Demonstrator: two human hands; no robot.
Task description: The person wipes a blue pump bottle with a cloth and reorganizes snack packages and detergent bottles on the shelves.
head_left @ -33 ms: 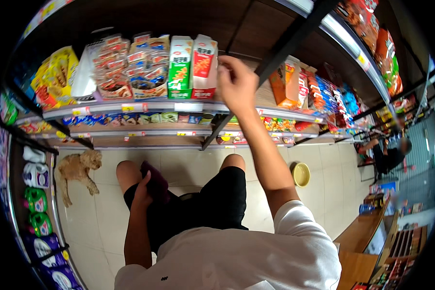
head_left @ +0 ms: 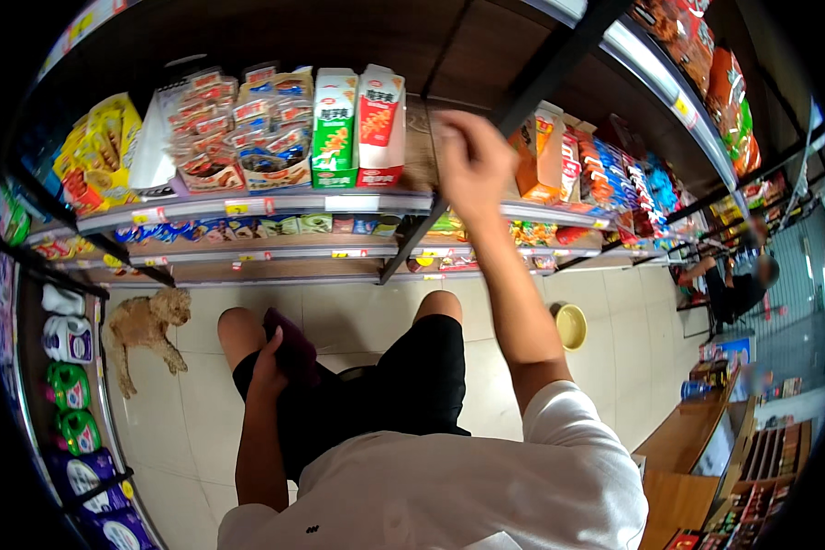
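Note:
My right hand (head_left: pixel 477 174) is raised over the shelf board (head_left: pixel 419 151), just right of a red and white snack box (head_left: pixel 380 124). Motion smears its fingers, which look curled; I cannot make out anything in them. A green and white snack box (head_left: pixel 335 128) stands upright to the left of the red one. Down by my left thigh, my left hand (head_left: pixel 267 367) is closed around a folded dark purple cloth (head_left: pixel 290 348). Open boxes of small packets (head_left: pixel 275 128) sit farther left, beside a yellow snack bag (head_left: pixel 101 151).
A black shelf post (head_left: pixel 559 69) rises right of my right hand, with an orange box (head_left: pixel 539 156) beyond it. A curly-haired tan dog (head_left: pixel 147 330) lies on the floor at left. A yellow bowl (head_left: pixel 571 327) sits at right. A person (head_left: pixel 747 289) sits farther off.
My right hand has moved right, away from the red and white box, baring the shelf board beside it. The left hand still holds the cloth. The view has shifted slightly.

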